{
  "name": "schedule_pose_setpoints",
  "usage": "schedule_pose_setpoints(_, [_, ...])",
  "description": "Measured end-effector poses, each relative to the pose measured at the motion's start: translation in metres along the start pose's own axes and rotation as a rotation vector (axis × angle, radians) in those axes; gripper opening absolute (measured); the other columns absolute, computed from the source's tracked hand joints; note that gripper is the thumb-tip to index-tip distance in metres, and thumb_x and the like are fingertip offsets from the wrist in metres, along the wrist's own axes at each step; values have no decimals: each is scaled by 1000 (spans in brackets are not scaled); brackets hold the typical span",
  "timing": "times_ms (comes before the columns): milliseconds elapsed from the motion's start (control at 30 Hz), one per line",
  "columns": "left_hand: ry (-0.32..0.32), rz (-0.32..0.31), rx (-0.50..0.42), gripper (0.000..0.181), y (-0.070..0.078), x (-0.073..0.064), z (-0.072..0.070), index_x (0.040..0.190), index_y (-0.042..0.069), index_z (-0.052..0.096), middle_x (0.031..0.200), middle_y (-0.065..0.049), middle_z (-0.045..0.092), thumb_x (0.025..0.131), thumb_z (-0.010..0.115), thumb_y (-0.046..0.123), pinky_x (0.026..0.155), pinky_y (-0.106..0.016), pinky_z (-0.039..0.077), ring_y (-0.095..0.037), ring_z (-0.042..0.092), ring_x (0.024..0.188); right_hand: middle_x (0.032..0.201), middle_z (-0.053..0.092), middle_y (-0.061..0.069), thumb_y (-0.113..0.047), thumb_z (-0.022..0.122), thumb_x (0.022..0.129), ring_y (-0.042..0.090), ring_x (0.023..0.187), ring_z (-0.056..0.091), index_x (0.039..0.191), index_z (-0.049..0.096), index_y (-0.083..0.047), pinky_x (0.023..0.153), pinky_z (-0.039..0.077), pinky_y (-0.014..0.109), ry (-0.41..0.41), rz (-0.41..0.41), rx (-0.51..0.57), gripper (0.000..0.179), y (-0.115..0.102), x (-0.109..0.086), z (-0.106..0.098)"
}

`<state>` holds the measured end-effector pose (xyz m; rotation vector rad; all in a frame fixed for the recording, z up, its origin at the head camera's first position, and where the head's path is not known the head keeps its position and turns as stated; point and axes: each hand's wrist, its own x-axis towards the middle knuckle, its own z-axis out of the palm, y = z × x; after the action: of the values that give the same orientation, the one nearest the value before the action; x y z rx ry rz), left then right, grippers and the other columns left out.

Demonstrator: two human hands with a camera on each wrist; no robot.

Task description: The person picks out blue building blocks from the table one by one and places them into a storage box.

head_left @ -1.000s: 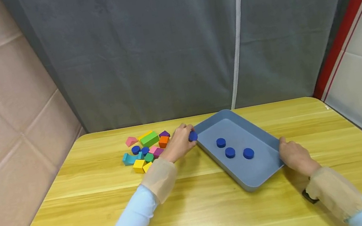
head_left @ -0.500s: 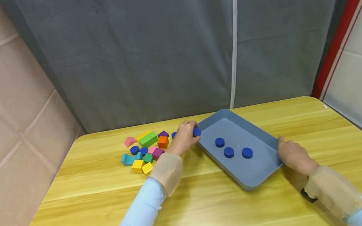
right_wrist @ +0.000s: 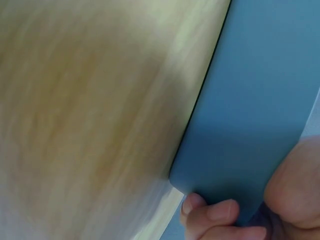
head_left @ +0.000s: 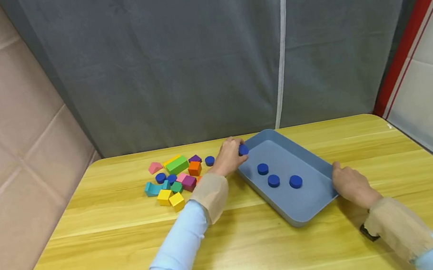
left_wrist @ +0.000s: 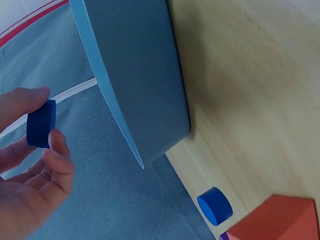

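My left hand point(head_left: 229, 158) pinches a blue disc-shaped block point(left_wrist: 41, 124) between thumb and fingers, at the tray's left rim in the head view. The grey-blue tray point(head_left: 302, 153) lies at an angle on the table, with three blue round blocks point(head_left: 274, 181) on its floor. At the tray's right corner, my right hand point(head_left: 353, 185) grips the wall, its thumb at the rim and its curled fingers point(right_wrist: 215, 212) against the outside.
Left of the tray lies a loose group of coloured blocks, among them a green block point(head_left: 177, 165), an orange block point(head_left: 194, 168), a yellow cube point(head_left: 164, 197) and a light-blue arch point(head_left: 154, 189). One blue round block point(head_left: 210, 160) lies apart on the wooden table point(head_left: 238, 256). A grey curtain point(head_left: 186, 63) hangs behind.
My left hand has moved right, carrying the blue block from beside the tray to its rim. A blue round block behind that hand has come into view. The right hand keeps its grip.
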<state>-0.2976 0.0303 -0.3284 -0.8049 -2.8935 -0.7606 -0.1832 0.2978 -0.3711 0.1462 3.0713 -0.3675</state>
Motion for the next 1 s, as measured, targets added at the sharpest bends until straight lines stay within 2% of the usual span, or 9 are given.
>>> schedule_pose_setpoints(333, [-6, 20, -6, 36, 0, 10, 7, 112, -1, 56, 109, -14, 56, 82, 64, 18, 84, -29, 45, -22, 52, 97, 77, 52, 35, 5, 27, 83, 44, 67, 54, 101, 34, 16, 48, 43, 45, 5, -8, -10, 22, 0, 0, 0])
schedule_pose_setpoints(500, [-20, 32, -30, 36, -3, 15, 13, 113, -2, 56, 109, -15, 57, 82, 63, 16, 85, -29, 46, -22, 53, 97, 78, 51, 35, 5, 28, 83, 45, 68, 54, 102, 34, 17, 49, 44, 45, 5, -13, -16, 23, 1, 1, 0])
schedule_pose_setpoints(700, [-31, 64, -18, 36, -5, 18, 20, 114, -4, 55, 111, -17, 57, 81, 63, 10, 87, -31, 45, -24, 53, 100, 77, 52, 35, 5, 27, 83, 45, 67, 54, 100, 35, 15, 49, 43, 46, 10, -13, -7, 21, 1, 0, -1])
schedule_pose_setpoints(1000, [-98, 21, 19, 36, -3, 20, 30, 114, -1, 55, 111, -15, 58, 81, 64, 10, 88, -30, 44, -23, 55, 99, 78, 52, 35, 5, 26, 84, 44, 67, 55, 100, 35, 14, 49, 44, 45, -5, 3, -8, 20, 1, 1, 0])
